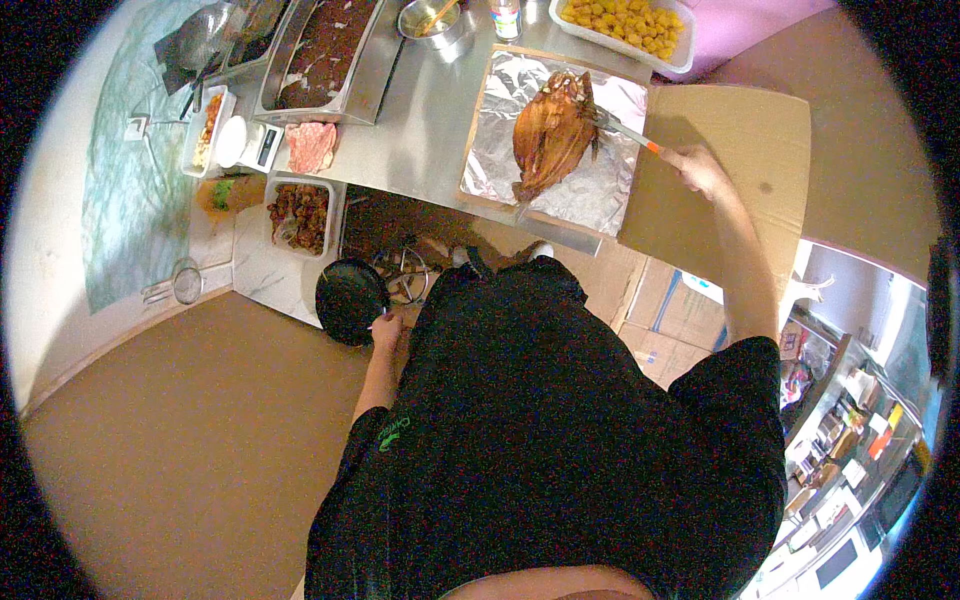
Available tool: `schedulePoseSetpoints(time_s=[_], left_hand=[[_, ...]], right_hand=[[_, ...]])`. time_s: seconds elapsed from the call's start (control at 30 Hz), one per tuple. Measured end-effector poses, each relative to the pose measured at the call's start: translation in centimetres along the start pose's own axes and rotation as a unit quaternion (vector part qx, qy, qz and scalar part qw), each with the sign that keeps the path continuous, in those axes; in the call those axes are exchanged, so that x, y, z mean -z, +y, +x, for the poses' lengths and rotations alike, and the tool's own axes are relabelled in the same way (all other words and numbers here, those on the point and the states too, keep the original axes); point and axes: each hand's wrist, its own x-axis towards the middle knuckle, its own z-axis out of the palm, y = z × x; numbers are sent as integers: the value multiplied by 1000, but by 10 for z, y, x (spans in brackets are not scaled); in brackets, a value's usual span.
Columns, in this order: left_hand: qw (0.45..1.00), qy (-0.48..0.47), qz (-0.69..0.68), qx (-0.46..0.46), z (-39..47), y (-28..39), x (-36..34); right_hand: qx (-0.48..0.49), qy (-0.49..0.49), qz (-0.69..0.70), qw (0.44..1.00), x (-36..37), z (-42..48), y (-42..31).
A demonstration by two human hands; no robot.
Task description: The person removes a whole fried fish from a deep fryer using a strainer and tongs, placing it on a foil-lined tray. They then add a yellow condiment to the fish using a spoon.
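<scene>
My left hand (386, 331) grips the handle of a black frying pan (351, 301), held low in front of me beside a gas burner ring (407, 274). With my right hand (699, 171) I hold a long metal utensil (630, 133) with an orange band on its handle. Its far end meets the right side of a browned, split-open whole fish (553, 139); whether it is tongs or a spatula I cannot tell. Under the fish lies crumpled aluminium foil (600, 199) over a board with brown edges.
On the steel counter (427, 105) are a tub of yellow pieces (626, 26), a bottle (506, 21), a metal bowl (429, 30), a steel pan of dark red food (322, 56) and raw meat (311, 147). A tub of browned chunks (298, 217) stands left; a cardboard sheet (675, 210) lies right.
</scene>
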Motion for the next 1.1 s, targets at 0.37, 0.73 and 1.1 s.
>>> schedulePoseSetpoints(time_s=[0.37,0.73,1.1], left_hand=[[997,2,82,-10,32,-37,-6],[998,-12,55,1,103,-51,36],[987,7,61,-150,238,11,136]], right_hand=[[3,52,7,999,-5,-31,-44],[53,62,255,963,-21,-65,-86],[67,-17,275,959,-137,-2,-313]])
